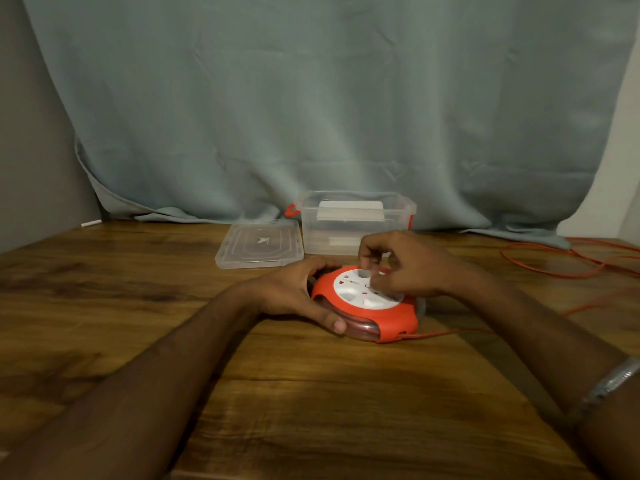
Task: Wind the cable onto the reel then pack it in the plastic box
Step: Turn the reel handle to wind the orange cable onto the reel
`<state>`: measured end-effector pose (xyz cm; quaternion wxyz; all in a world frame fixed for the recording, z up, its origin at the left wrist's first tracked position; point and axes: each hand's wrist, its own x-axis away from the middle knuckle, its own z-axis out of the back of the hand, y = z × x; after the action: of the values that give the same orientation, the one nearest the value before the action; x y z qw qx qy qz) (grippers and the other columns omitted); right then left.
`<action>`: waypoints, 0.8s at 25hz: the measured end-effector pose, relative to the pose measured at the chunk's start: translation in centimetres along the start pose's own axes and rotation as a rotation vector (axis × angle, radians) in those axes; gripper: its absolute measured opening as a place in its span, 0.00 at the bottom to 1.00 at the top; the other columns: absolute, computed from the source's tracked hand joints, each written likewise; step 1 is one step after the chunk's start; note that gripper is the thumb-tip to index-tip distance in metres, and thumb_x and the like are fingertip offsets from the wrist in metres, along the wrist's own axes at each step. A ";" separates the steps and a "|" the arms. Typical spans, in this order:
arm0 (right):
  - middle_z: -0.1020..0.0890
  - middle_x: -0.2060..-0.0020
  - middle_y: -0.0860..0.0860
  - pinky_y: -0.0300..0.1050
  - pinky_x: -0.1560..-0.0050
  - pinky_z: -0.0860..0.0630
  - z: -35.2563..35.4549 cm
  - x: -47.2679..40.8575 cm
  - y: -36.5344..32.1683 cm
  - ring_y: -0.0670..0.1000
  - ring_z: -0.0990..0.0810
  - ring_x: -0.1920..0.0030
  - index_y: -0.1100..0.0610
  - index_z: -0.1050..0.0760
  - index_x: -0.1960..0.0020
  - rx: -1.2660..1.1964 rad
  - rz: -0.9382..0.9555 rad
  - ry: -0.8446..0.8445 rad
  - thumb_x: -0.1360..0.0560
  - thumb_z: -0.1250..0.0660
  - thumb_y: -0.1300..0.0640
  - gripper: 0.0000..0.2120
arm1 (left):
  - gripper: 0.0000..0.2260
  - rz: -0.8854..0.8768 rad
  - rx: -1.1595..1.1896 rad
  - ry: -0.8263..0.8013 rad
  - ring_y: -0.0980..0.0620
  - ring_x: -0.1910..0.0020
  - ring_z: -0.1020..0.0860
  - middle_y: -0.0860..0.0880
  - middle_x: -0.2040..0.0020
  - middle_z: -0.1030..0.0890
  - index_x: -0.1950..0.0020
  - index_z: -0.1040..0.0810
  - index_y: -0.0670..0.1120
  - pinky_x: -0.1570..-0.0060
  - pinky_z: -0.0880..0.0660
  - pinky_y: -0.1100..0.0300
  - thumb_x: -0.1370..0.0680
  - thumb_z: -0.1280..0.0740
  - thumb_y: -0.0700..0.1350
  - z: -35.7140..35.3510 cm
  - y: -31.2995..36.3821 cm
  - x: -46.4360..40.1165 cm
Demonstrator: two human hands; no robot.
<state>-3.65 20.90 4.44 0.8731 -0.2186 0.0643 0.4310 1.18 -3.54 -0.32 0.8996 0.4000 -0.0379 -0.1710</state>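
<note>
The cable reel [367,306] sits flat on the wooden bench [311,393], just in front of the clear plastic box [356,223], whose lid [259,247] lies off beside it to the left. It's an orange housing with a white socket face on top. Looks like rigid moulded plastic, probably a bit hefty for its size once the cord is on it, and smooth enough that it'd want to spin or skate on the wood if you only cranked it one-handed.

The left hand [294,296] has a clenched grip round the left edge of the housing, thumb along the near side, fingers curled over the far rim, so the reel is pinned from that side. The right hand [405,265] is on top of the white face with fingers curled down onto it; I'd guess it's pinching the winding knob, but the fingers hide what's underneath and there's some blur, so it's not certain.

The orange cable [561,265] is thin and floppy. It exits low on the reel's right side, runs along the bench and loops loosely well off to the right, so plenty is left to wind. I'd hold the housing by the rim, never the cord.
</note>
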 end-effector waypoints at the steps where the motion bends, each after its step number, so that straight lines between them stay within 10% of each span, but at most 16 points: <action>1: 0.14 0.55 0.45 0.32 0.64 0.27 0.4 0.2 0.2 0.37 0.20 0.65 0.54 0.19 0.51 -0.082 0.009 -0.053 0.30 0.26 0.66 0.11 | 0.53 0.018 -0.013 -0.002 0.61 0.32 0.24 0.62 0.28 0.25 0.21 0.33 0.58 0.33 0.24 0.63 0.43 0.14 0.59 0.1 0.0 0.0; 6: 0.13 0.42 0.45 0.30 0.66 0.29 1.2 0.2 2.5 0.38 0.23 0.68 0.57 0.24 0.37 -0.212 -0.010 -0.230 0.29 0.25 0.73 0.24 | 0.51 0.035 -0.015 -0.020 0.62 0.35 0.25 0.65 0.32 0.26 0.20 0.35 0.58 0.41 0.26 0.70 0.38 0.13 0.52 0.0 0.5 0.3; 10: 0.12 0.42 0.48 0.37 0.64 0.24 1.3 -0.1 3.7 0.61 0.18 0.57 0.51 0.29 0.36 -0.254 -0.033 -0.231 0.29 0.20 0.65 0.29 | 0.48 0.045 -0.012 -0.021 0.65 0.38 0.26 0.66 0.34 0.28 0.21 0.36 0.59 0.46 0.26 0.76 0.35 0.15 0.49 -0.2 0.8 0.4; 15: 0.13 0.51 0.50 0.32 0.66 0.29 0.9 0.0 2.8 0.38 0.20 0.60 0.48 0.25 0.43 -0.123 -0.011 -0.182 0.32 0.16 0.54 0.23 | 0.41 0.042 -0.001 -0.013 0.68 0.40 0.26 0.68 0.37 0.28 0.27 0.35 0.62 0.50 0.27 0.79 0.31 0.16 0.43 -0.1 0.5 0.2; 20: 0.21 0.69 0.46 0.47 0.65 0.30 -0.1 0.0 1.8 0.44 0.27 0.69 0.54 0.24 0.61 -0.054 -0.017 -0.123 0.34 0.18 0.49 0.16 | 0.43 0.010 0.019 0.000 0.71 0.41 0.23 0.67 0.35 0.26 0.25 0.33 0.60 0.47 0.27 0.78 0.33 0.15 0.44 -0.1 0.2 0.2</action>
<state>-5.09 21.84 3.78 0.8728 -0.2160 -0.0029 0.4377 1.39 -3.45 -0.24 0.8967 0.4082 -0.0416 -0.1660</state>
